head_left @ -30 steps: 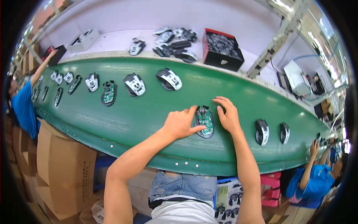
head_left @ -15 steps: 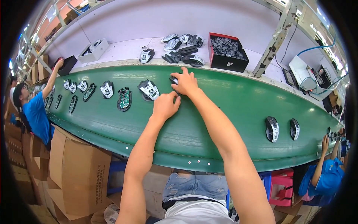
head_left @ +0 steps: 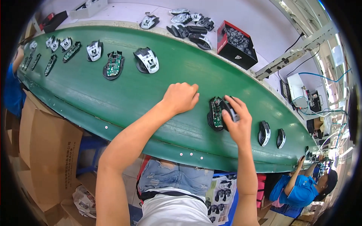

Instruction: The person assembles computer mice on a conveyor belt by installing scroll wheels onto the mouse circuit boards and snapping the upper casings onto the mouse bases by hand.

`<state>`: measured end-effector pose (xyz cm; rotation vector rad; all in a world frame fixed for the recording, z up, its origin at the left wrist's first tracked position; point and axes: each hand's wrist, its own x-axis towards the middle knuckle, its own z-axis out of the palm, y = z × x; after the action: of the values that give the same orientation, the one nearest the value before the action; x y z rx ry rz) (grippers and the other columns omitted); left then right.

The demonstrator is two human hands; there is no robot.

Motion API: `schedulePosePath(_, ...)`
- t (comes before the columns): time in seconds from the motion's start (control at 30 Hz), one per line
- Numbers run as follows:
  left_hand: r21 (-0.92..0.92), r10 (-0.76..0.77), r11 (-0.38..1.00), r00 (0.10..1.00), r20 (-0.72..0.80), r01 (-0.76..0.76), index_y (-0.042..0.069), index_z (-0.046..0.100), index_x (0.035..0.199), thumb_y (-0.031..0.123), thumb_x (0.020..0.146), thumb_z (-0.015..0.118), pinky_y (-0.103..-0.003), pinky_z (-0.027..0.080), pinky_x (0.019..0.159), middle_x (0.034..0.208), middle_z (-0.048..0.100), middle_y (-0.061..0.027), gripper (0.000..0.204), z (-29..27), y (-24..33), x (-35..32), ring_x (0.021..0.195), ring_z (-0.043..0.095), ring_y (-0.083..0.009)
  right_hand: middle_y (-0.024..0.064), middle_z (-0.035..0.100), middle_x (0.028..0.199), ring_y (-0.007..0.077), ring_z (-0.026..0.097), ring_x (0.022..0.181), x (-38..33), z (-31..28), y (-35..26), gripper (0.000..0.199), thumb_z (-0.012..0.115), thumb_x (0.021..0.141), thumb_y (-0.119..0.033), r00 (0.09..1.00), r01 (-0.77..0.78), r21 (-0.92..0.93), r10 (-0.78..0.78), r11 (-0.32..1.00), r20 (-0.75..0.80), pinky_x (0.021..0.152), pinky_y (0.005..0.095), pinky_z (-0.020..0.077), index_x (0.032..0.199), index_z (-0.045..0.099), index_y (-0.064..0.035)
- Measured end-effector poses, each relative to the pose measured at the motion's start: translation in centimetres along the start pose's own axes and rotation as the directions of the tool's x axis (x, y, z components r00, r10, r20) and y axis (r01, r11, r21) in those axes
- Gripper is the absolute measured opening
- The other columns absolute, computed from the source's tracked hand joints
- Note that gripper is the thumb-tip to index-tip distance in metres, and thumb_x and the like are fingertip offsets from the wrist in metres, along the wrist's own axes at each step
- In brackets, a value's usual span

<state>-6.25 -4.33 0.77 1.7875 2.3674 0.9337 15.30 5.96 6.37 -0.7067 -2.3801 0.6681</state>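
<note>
Open mouse base (head_left: 216, 113) lay on green belt (head_left: 113, 94). Right hand (head_left: 235, 122) was closed on dark top cover, probably. Left hand (head_left: 181, 97) was curled, empty. Cover best lined up square, pressed gently.

Green conveyor belt (head_left: 113, 98), curving across the view. White workbench (head_left: 124, 15) along the belt's far edge. Cardboard boxes (head_left: 45, 150) on the floor below the belt's near left edge. Metal frame strut (head_left: 290, 56) rising past the belt's far right edge. Blue cables (head_left: 320, 75) beyond it. Bright, even light.
</note>
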Motion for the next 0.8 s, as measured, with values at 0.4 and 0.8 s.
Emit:
schedulePosePath(0.4, -0.033, -0.031, 0.999, 0.999, -0.005, 0.031, 0.007, 0.066, 0.092, 0.023, 0.087, 0.064, -0.048, 0.054, 0.061, 0.07, 0.068, -0.0158, 0.016, 0.6, 0.7, -0.4, 0.067, 0.067, -0.0369, 0.0227, 0.053, 0.135, 0.0433, 0.051, 0.119, -1.1, 4.3, 0.8, 0.042, 0.059, 0.096, -0.029, 1.0, 0.029, -0.429, -0.023, 0.903, 0.02, 0.101, 0.0484, 0.0431, 0.134, 0.06, -0.0112)
schedulePosePath(0.8, -0.05, 0.041, 0.998, 0.993, -0.11, -0.046, 0.005, 0.065, 0.09, 0.021, 0.085, 0.065, -0.05, 0.054, 0.057, 0.068, 0.066, -0.0202, 0.016, 2.2, 0.6, 0.3, 0.064, 0.066, -0.0407, 0.0191, 0.058, 0.134, 0.0378, 0.055, 0.121, 1.0, 5.1, 2.7, 0.037, 0.041, 0.104, -0.021, 0.984, 0.17, -0.527, -0.17, 0.833, 0.048, 0.103, 0.0449, 0.042, 0.13, 0.059, -0.0014)
